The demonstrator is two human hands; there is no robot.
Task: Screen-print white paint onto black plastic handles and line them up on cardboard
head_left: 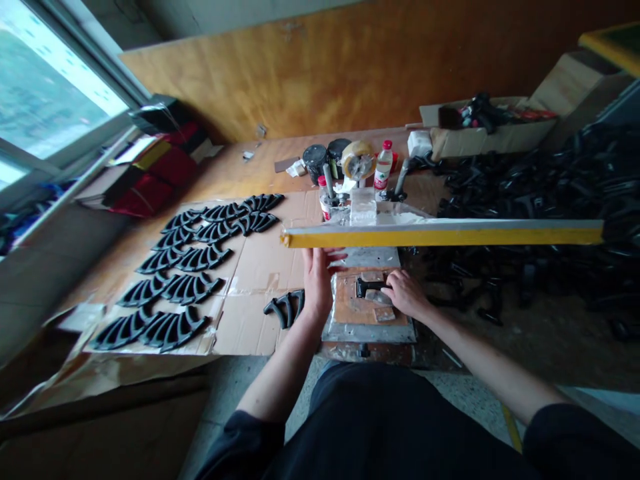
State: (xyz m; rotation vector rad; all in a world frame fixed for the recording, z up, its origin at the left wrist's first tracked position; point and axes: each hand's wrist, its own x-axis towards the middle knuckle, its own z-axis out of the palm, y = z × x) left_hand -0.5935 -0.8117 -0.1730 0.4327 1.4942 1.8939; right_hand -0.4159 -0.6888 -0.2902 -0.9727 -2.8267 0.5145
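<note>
My right hand [407,293] has its fingers closed around one end of a black T-ended part [370,287]. That part lies over small blocks on a wooden board [345,303], which rests on a grey metal plate [367,333]. Left of the board, my left hand [317,283] is raised with fingers stretched out to the right and nothing seen in it. Its fingertips come close under a long yellow-and-grey bar [440,235] that spans the work spot. Beside my left wrist, a few curved black parts [286,308] sit on cardboard.
Rows of nested black parts [193,280] cover the cardboard [247,320] on the left. A big heap of black parts [530,193] fills the right. Behind the bar stand a red-capped bottle [383,167], a tape roll [358,160], dark tubs [315,162] and an open carton [490,137].
</note>
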